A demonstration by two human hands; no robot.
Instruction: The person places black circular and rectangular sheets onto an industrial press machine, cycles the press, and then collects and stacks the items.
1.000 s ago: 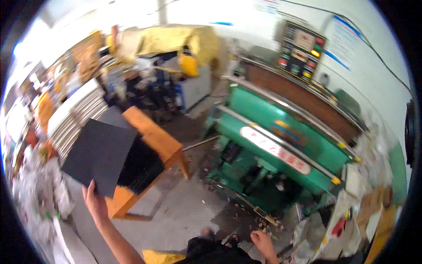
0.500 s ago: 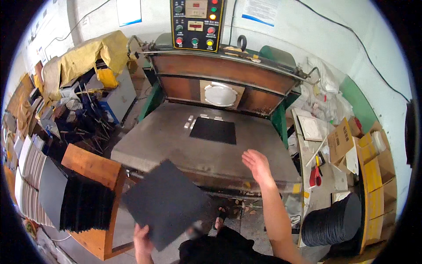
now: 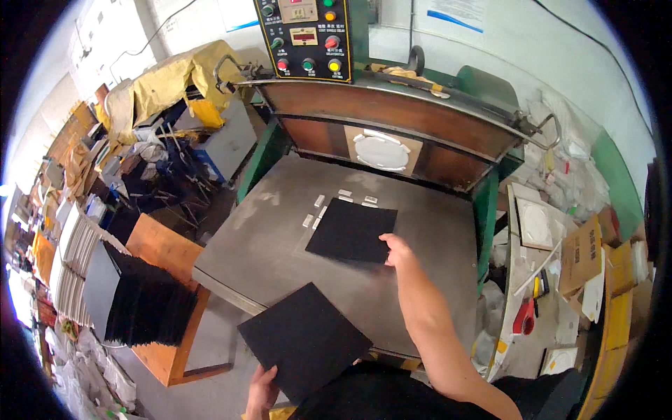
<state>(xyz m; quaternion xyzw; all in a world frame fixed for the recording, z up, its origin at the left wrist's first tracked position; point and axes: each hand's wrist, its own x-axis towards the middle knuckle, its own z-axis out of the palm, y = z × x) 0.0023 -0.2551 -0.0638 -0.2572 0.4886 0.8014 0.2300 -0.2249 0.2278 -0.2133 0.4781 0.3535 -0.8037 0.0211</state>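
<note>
My left hand (image 3: 262, 389) grips a square black sheet (image 3: 306, 341) by its lower left edge and holds it tilted in front of me, over the near edge of the press bed. A second black sheet (image 3: 352, 229) is on the grey metal bed (image 3: 252, 231), beside several small white blocks (image 3: 308, 220) along its far and left sides. My right hand (image 3: 396, 250) is closed on the right edge of that sheet, thumb on top. The fingers beneath are partly hidden. Slight blur at the sheet's near edge leaves unclear whether it is raised.
Behind the bed stands the press's raised brown plate (image 3: 315, 143) with a round white die (image 3: 381, 150), below a control panel (image 3: 304, 42). At left, a wooden stand (image 3: 164, 245) bears a stack of black sheets (image 3: 157, 301). A side table (image 3: 553, 308) at right holds red-handled scissors (image 3: 523, 318).
My right hand has moved from open above the near part of the bed onto the right edge of the sheet there. The left hand's sheet has shifted right. The view has moved closer.
</note>
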